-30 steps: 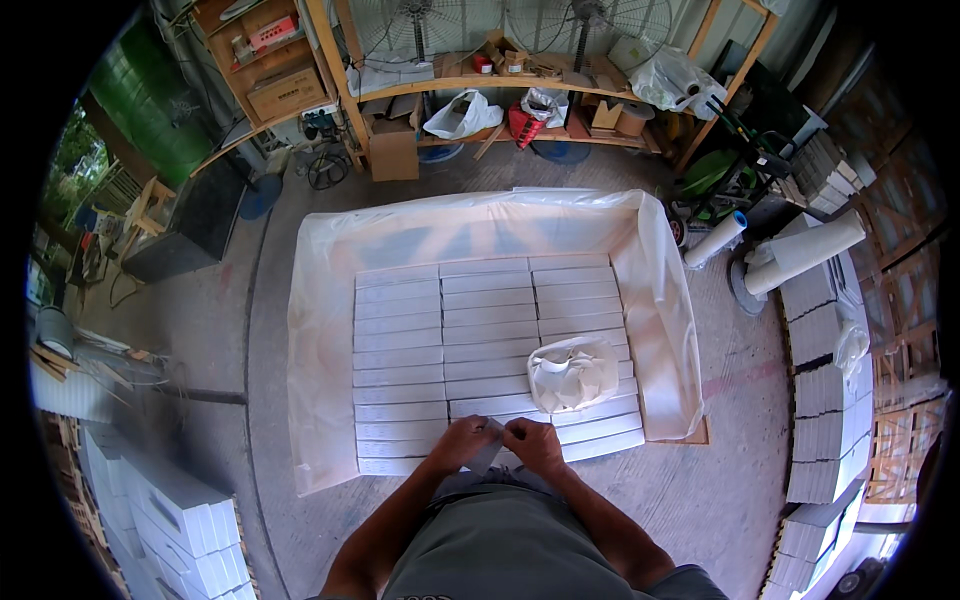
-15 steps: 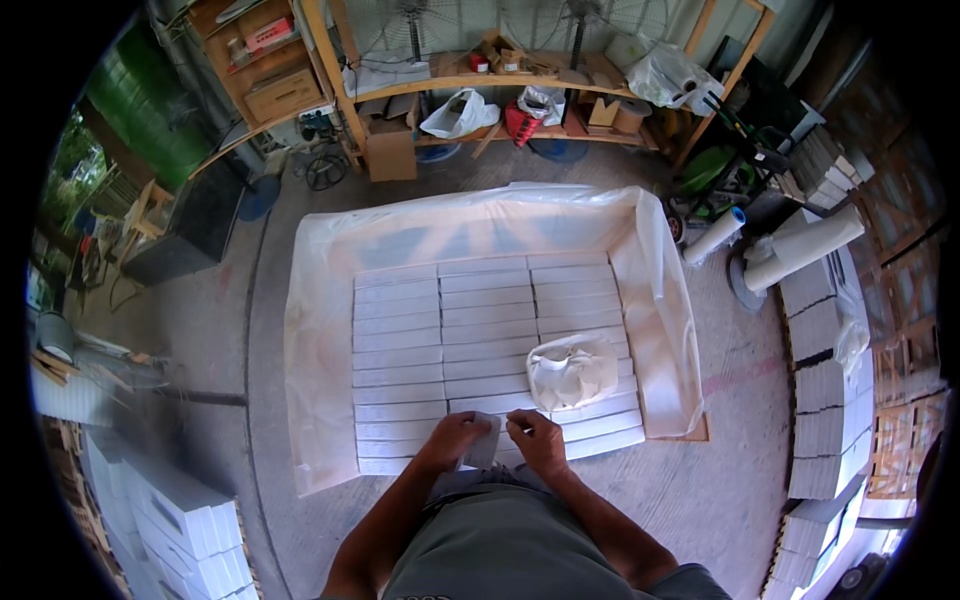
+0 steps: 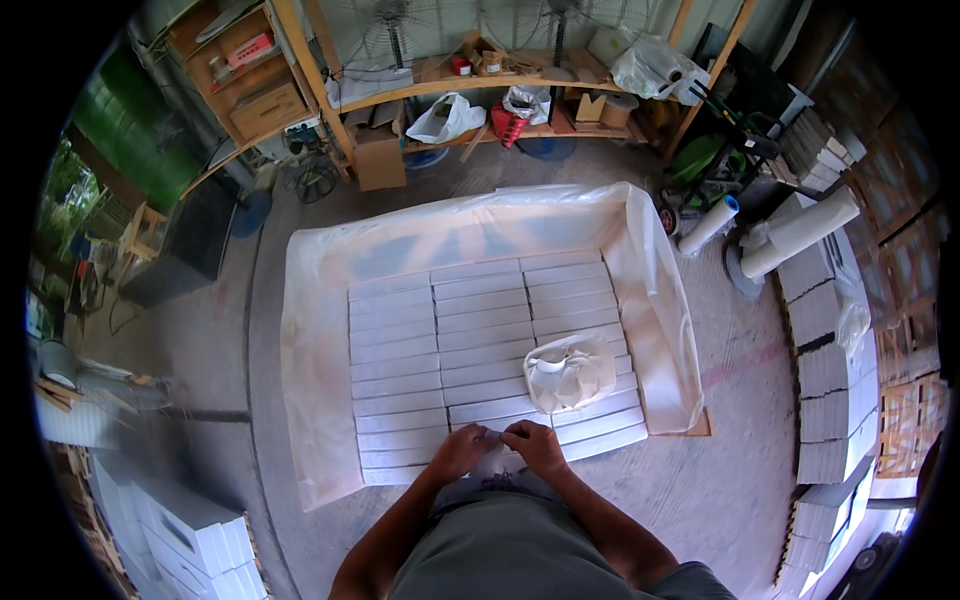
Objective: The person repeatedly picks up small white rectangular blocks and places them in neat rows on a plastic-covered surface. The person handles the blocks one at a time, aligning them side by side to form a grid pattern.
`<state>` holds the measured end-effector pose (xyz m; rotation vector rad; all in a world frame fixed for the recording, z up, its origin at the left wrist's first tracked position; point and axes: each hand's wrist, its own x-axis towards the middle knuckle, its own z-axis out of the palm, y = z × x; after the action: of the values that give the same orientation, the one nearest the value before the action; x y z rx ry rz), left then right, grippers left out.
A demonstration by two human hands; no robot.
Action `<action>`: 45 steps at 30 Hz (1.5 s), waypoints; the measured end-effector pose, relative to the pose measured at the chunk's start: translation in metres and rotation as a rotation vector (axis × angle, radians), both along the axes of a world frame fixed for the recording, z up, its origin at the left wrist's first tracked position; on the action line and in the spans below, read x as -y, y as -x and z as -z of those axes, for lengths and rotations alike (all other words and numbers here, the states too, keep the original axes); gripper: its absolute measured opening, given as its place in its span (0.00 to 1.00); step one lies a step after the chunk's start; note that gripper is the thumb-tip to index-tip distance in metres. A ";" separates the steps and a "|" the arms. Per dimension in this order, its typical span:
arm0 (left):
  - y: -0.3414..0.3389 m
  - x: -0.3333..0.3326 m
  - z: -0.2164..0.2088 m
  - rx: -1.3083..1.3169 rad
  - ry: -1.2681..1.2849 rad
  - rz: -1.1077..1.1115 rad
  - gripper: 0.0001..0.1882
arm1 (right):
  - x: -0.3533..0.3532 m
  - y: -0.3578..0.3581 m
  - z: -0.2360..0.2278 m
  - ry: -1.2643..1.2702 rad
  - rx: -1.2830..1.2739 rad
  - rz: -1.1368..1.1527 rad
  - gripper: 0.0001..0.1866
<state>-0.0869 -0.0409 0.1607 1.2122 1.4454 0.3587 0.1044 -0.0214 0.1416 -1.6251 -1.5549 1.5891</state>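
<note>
Print on rectangular red-and-white box (image 3: 250, 50): too small to tell. Left hand (image 3: 461, 452) pinches thin, flat grey piece (image 3: 492, 435) at fingertips; right hand (image 3: 536, 446) just beside, hold unclear.

kinda scuffed grey concrete floor (image 3: 700, 480), long wooden shelves (image 3: 440, 88) along the pale far wall (image 3: 475, 35), couple of stand fans (image 3: 395, 45) back there, daylight and greenery (image 3: 72, 178) peeking in far left

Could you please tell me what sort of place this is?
Probably a workshop or warehouse packing area: rows of white packs lie within plastic-sheeted walls, more white stacks stand at the right, and wooden shelves behind hold cartons and bags.
</note>
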 end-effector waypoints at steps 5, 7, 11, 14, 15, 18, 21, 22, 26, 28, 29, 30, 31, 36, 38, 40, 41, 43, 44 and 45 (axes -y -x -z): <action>-0.004 -0.008 -0.009 0.102 0.123 -0.052 0.18 | -0.002 -0.005 0.004 0.076 0.023 0.038 0.15; -0.002 0.003 0.020 0.333 0.121 -0.226 0.18 | 0.000 -0.004 0.006 0.082 0.033 0.094 0.15; -0.006 -0.005 0.044 0.481 0.175 -0.218 0.19 | 0.002 -0.013 0.019 0.028 -0.011 0.187 0.14; -0.032 -0.019 0.028 0.398 0.355 -0.229 0.18 | -0.002 -0.018 0.015 0.033 0.006 0.159 0.13; -0.038 -0.022 0.032 0.340 0.313 -0.213 0.19 | -0.004 -0.020 0.013 0.057 0.026 0.146 0.13; -0.052 -0.026 0.062 0.137 0.133 -0.107 0.19 | 0.004 -0.036 0.045 0.016 -0.053 0.183 0.09; -0.069 -0.036 0.096 0.049 0.125 -0.054 0.17 | 0.004 -0.055 0.072 0.045 0.037 0.355 0.08; -0.075 -0.044 0.105 0.025 0.140 -0.062 0.17 | 0.005 -0.062 0.082 0.057 0.096 0.431 0.08; -0.105 -0.079 0.145 -0.108 0.045 -0.077 0.17 | -0.007 -0.123 0.131 0.059 0.058 1.039 0.09; -0.123 -0.098 0.166 -0.163 0.011 -0.072 0.16 | -0.007 -0.157 0.149 0.016 0.064 1.228 0.09; -0.133 -0.105 0.183 -0.200 -0.007 -0.065 0.16 | -0.006 -0.173 0.155 -0.006 0.096 1.281 0.09; -0.141 -0.114 0.195 -0.235 -0.031 -0.064 0.16 | -0.004 -0.189 0.158 0.018 0.167 1.271 0.10; -0.148 -0.123 0.207 -0.261 -0.010 -0.035 0.16 | -0.002 -0.199 0.162 0.029 0.267 1.274 0.10; -0.169 -0.141 0.256 -0.367 0.015 0.189 0.16 | -0.004 -0.194 0.144 0.100 0.235 1.167 0.10; -0.174 -0.130 0.259 -0.397 -0.017 0.111 0.17 | 0.003 -0.181 0.148 0.138 0.227 1.087 0.10; -0.170 -0.126 0.253 -0.335 0.036 0.064 0.19 | -0.005 -0.156 0.133 0.097 0.259 0.963 0.09; -0.167 -0.125 0.240 -0.255 0.110 0.065 0.20 | 0.000 -0.147 0.138 0.098 0.301 0.895 0.08; -0.159 -0.122 0.211 -0.108 0.300 0.050 0.21 | -0.001 -0.128 0.137 -0.067 0.394 0.695 0.06; -0.152 -0.120 0.194 -0.041 0.413 0.026 0.22 | -0.003 -0.119 0.134 -0.137 0.439 0.605 0.05; -0.145 -0.115 0.185 0.028 0.527 0.000 0.23 | -0.006 -0.110 0.131 -0.207 0.482 0.512 0.05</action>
<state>0.0576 0.0742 -0.0247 0.7759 1.3985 -0.0128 0.2141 -0.0154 0.0105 -2.1599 -1.2936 0.7842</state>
